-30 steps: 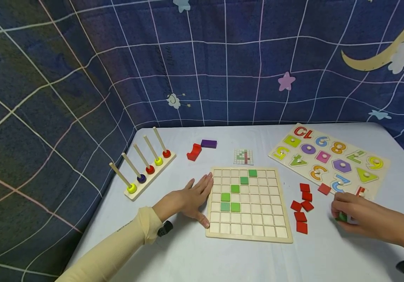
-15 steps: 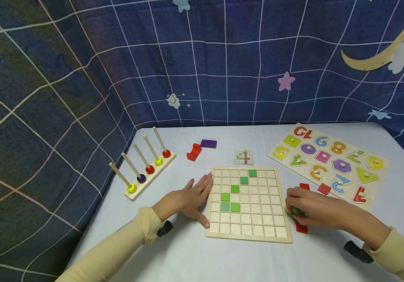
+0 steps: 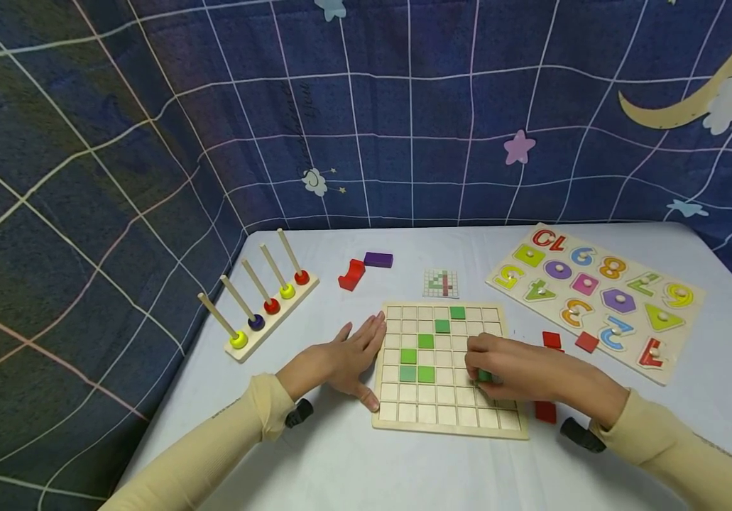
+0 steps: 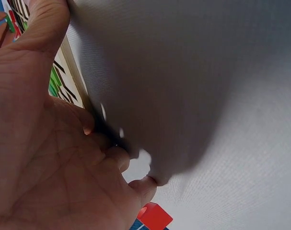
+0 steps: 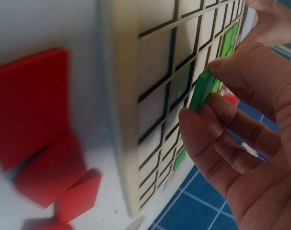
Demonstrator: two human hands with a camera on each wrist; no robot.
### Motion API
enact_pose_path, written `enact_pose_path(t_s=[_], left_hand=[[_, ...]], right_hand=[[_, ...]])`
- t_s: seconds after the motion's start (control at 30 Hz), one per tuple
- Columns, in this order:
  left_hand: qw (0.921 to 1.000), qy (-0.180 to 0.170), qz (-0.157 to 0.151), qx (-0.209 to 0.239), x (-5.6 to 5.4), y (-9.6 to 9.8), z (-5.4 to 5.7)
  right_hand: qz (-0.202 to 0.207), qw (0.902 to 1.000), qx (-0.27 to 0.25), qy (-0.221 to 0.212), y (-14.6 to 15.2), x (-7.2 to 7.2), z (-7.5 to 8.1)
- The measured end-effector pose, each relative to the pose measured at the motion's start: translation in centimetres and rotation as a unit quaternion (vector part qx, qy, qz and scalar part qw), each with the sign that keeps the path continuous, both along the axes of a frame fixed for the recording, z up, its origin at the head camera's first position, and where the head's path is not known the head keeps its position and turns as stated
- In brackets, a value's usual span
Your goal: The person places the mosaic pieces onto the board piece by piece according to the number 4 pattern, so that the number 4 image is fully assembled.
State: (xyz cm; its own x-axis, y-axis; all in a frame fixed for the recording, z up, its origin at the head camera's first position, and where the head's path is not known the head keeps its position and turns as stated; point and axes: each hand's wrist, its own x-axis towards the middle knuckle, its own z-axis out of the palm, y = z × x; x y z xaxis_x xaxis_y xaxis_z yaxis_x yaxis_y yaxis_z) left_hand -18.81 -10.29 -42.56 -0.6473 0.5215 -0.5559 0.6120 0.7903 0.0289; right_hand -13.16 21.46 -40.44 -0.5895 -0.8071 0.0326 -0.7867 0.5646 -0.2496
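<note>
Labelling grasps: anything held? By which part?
A green tile, pinched by opposite edges in the right hand; the left hand holds nothing, resting at the edge of the grid board.

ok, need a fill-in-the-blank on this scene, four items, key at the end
1. The right hand pinches a tile coloured ____.
2. The left hand lies along the ____ edge of the board.
3. The loose tiles seen on the table right of the board are ____.
4. The rack has ____ pegs.

Missing words: green; left; red; five.
</note>
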Motion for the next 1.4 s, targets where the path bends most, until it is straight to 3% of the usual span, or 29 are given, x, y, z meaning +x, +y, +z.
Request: enact_pose_path(t_s=[0.23,0.43,1.0,1.4], left_hand=[[0.9999,-0.002,-0.002,0.01,0.3,-0.2,0.8],[0.9998,-0.006,-0.006,0.018,0.4,-0.1,0.7],[0.9999,0.001,-0.006,0.012,0.2,-0.1,0.2],[0.9999,-0.002,-0.005,0.013,0.1,-0.1,0.2]], right_hand=[[0.022,0.9997,0.001,0.002,-2.6,-1.0,-0.3],[0.032,0.9994,-0.008,-0.005,-4.2,-1.5,-1.1],[0.019,0.9975,-0.064,0.024,-4.5,-1.1,-2.4],[-0.003,0.9987,-0.041,0.028,-4.7,-0.9,-2.4]])
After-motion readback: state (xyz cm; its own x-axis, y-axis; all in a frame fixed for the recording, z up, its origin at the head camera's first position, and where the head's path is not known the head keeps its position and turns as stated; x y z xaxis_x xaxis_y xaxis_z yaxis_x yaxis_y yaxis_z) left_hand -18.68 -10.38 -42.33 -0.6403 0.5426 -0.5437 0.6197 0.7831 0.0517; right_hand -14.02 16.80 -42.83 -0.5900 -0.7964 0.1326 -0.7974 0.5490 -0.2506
